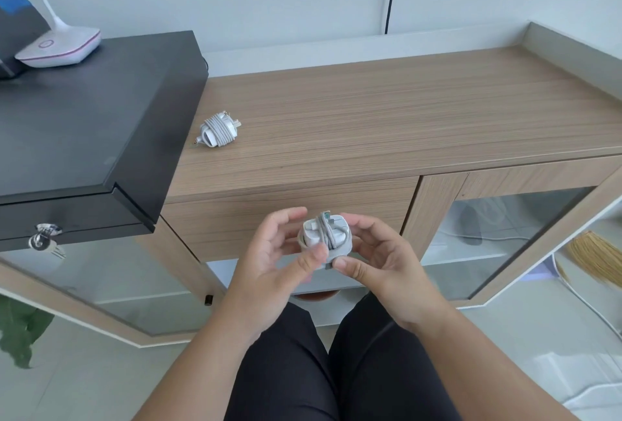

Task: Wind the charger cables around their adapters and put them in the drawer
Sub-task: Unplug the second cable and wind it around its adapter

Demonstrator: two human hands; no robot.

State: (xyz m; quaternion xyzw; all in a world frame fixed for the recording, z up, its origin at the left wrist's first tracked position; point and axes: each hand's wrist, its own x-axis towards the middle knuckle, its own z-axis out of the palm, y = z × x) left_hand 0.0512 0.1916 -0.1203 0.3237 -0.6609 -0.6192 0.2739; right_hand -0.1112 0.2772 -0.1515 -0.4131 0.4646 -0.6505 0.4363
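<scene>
Both hands held a wound white charger in front of the closed drawer.

The left hand (282, 252) and right hand (373, 252) cupped the held adapter (324, 235) between them, thumbs and curled fingers pinching its sides, its grey cable (325, 232) wrapped in several loops around the body. This bundle hung just in front of the wooden drawer (289, 212), below the counter edge. A second adapter (218, 129), already wrapped in its cable, lay on the wooden countertop (404, 110) above and to the left of the drawer, just beside the black box (84, 117). A white lamp base (59, 48) sat on that box, well left of the drawer.
</scene>
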